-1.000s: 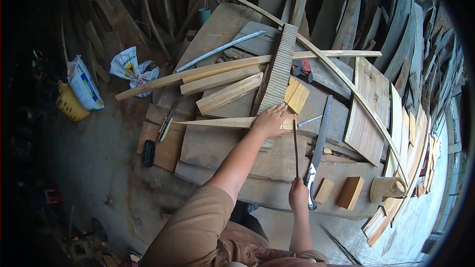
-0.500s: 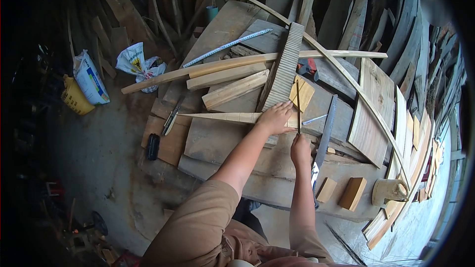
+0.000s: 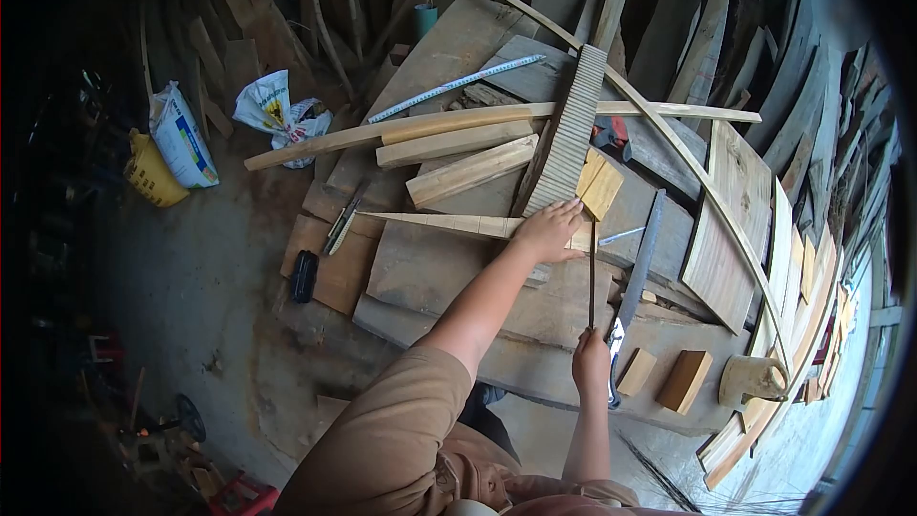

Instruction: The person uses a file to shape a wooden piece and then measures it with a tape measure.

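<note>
A pale, tapered wooden strip (image 3: 458,224), marked with thin cross lines, lies crosswise on the desk (image 3: 535,365), narrow tip leftward, wide end partly covered; a thin, dark, straight tool (image 3: 592,272) points away, reaching that wide end, contact unclear

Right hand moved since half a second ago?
Yes. The right hand has pulled back, toward the wearer, along the saw lying beside it: then level with the blade's lower end, now level with the handle.
</note>
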A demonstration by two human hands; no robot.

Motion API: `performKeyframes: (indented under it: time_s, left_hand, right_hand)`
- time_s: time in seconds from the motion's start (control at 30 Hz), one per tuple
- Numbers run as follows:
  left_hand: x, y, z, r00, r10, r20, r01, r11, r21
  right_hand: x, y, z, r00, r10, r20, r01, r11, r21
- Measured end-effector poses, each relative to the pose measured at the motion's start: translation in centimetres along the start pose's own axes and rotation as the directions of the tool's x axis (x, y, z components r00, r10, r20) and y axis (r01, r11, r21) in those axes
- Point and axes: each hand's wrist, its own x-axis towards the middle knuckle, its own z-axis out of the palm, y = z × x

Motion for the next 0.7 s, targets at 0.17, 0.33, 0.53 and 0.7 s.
performKeyframes:
  time_s: [0.17, 0.33, 0.53, 0.7]
  left_hand:
    - [0.0, 0.1, 0.0, 1.0, 0.006, -0.017, -0.006, 1.0, -0.012]
    - [0.1, 0.0, 0.3, 0.999, -0.037, -0.029, 0.037, 0.999, -0.013]
    - [0.1, 0.1, 0.0, 0.998, -0.056, -0.017, 0.055, 0.998, -0.034]
    - [0.1, -0.1, 0.1, 0.999, -0.042, -0.002, 0.042, 0.998, -0.037]
  right_hand:
    - [6.6, -4.0, 0.0, 0.997, -0.043, -0.063, 0.044, 0.999, 0.011]
    - [9.2, -4.4, 0.6, 0.989, -0.088, -0.117, 0.094, 0.994, 0.049]
    - [3.5, -1.4, 1.0, 0.994, -0.081, -0.076, 0.08, 0.997, -0.015]
    - [-2.6, 2.4, 1.2, 0.995, -0.051, -0.08, 0.051, 0.999, 0.004]
